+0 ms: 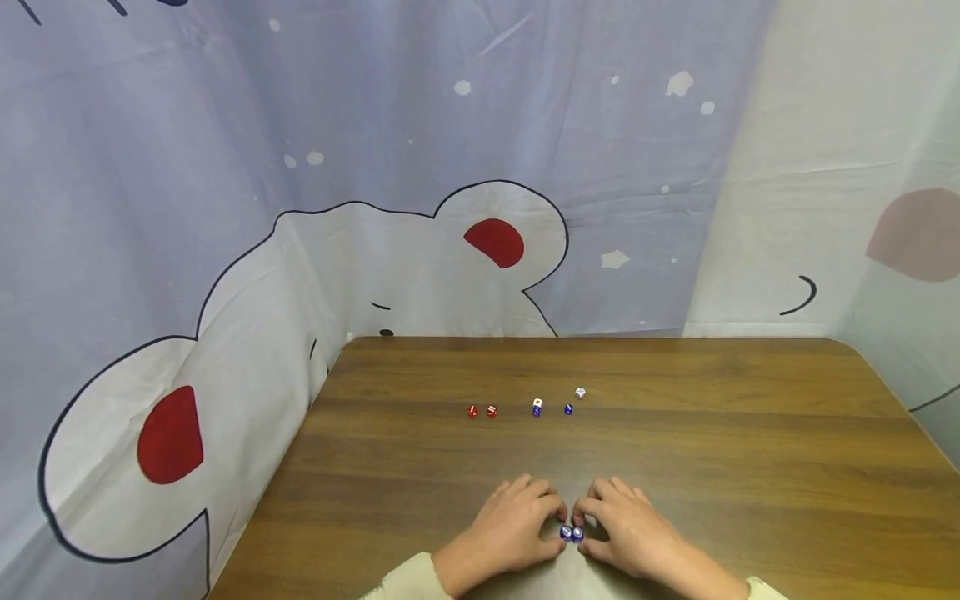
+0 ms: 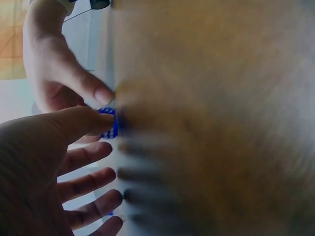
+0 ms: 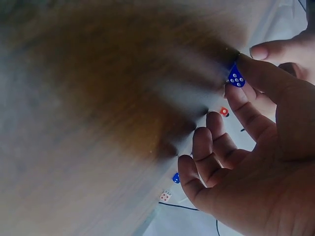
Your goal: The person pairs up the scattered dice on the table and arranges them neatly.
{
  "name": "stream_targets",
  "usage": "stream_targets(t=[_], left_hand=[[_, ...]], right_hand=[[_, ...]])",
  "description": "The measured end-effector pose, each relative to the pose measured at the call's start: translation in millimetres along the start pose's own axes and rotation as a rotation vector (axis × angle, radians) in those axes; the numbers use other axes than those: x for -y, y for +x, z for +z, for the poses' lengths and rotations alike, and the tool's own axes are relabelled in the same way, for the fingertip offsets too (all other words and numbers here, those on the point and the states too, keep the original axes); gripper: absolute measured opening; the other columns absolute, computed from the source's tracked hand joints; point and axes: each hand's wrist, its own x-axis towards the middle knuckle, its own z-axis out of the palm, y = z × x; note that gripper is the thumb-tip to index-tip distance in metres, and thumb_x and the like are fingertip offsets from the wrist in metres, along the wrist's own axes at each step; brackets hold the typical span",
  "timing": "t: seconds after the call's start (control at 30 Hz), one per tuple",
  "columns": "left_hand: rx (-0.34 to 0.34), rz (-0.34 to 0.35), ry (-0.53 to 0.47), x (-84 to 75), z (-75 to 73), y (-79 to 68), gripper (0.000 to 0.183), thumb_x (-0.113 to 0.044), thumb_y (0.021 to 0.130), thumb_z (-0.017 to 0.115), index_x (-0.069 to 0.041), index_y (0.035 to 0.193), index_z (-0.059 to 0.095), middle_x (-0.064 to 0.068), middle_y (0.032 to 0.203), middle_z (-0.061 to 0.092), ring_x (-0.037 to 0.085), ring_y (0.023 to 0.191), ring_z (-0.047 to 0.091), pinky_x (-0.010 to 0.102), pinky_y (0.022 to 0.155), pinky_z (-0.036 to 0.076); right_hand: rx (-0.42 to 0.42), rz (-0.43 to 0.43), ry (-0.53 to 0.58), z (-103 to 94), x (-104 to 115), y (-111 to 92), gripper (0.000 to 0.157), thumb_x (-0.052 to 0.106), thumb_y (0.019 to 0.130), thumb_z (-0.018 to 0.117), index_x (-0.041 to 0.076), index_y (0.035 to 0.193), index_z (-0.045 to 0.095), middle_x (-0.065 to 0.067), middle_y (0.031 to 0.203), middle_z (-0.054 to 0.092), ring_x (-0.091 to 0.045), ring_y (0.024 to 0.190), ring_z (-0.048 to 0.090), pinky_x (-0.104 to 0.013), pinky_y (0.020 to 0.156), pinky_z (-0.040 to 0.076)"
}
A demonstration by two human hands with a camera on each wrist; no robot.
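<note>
Two blue dice with white pips sit side by side on the table near its front: a left blue die (image 1: 566, 532) and a right blue die (image 1: 577, 534). My left hand (image 1: 517, 521) pinches the left one between thumb and index finger, the other fingers spread. In the left wrist view the thumb covers part of a blue die (image 2: 109, 129). From the other side, my right hand (image 1: 626, 529) holds the right one; the right wrist view shows thumb and index fingertip at a blue die (image 3: 236, 78). The hands are close together, fingertips nearly meeting.
Farther back on the wooden table (image 1: 712, 450) lie two red dice (image 1: 492, 411), a blue die (image 1: 568, 409) and a white die (image 1: 581, 392). Another white die (image 1: 537, 402) appears stacked on a blue one (image 1: 537, 412). A patterned curtain (image 1: 615, 192) hangs behind.
</note>
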Motion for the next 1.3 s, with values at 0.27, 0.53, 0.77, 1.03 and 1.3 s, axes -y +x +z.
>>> stream_targets(t=[0.27, 0.53, 0.77, 1.03, 1.3], left_hand=[[0.032, -0.079, -0.091, 22.6, -17.9, 14.0, 0.031, -0.045, 0.082, 0.079, -0.028, 0.108, 0.072, -0.012, 0.114, 0.065, 0.007, 0.096, 0.056, 0.030, 0.081, 0.050], [-0.104, -0.181, -0.097, 47.9, -29.7, 40.9, 0.025, -0.035, 0.089, 0.075, -0.022, 0.110, 0.073, -0.006, 0.117, 0.067, 0.015, 0.104, 0.061, 0.035, 0.088, 0.052], [-0.149, -0.276, -0.109, 64.7, -25.2, 68.1, 0.030, -0.034, 0.091, 0.074, -0.021, 0.119, 0.072, -0.003, 0.120, 0.066, 0.017, 0.107, 0.060, 0.035, 0.087, 0.052], [-0.123, -0.333, -0.057, 75.4, -13.1, 88.2, 0.032, -0.033, 0.091, 0.074, -0.021, 0.121, 0.072, -0.001, 0.117, 0.065, 0.017, 0.105, 0.061, 0.035, 0.084, 0.054], [-0.091, -0.370, -0.083, 77.0, -10.8, 96.2, 0.027, -0.028, 0.091, 0.074, -0.021, 0.117, 0.072, -0.002, 0.116, 0.063, 0.018, 0.105, 0.060, 0.036, 0.078, 0.055]], right_hand=[[-0.017, -0.021, -0.006, 1.2, 0, 0, 0.025, 0.036, 0.079, 0.084, 0.033, 0.091, 0.063, 0.015, 0.093, 0.047, -0.005, 0.082, 0.037, -0.027, 0.069, 0.030], [-0.024, -0.021, -0.009, 1.6, -1, -1, 0.023, 0.037, 0.079, 0.083, 0.033, 0.092, 0.064, 0.015, 0.092, 0.047, -0.005, 0.081, 0.036, -0.026, 0.068, 0.029], [-0.030, -0.017, -0.011, 0.9, -1, -1, 0.023, 0.036, 0.079, 0.083, 0.033, 0.091, 0.064, 0.015, 0.091, 0.046, -0.005, 0.082, 0.037, -0.027, 0.070, 0.030], [-0.059, -0.034, -0.025, 2.2, -1, -2, 0.024, 0.037, 0.079, 0.084, 0.034, 0.091, 0.063, 0.015, 0.091, 0.046, -0.004, 0.081, 0.036, -0.027, 0.069, 0.030], [-0.059, -0.039, -0.024, 1.4, 0, -1, 0.024, 0.038, 0.080, 0.083, 0.035, 0.091, 0.062, 0.016, 0.091, 0.046, -0.004, 0.082, 0.036, -0.027, 0.068, 0.030]])
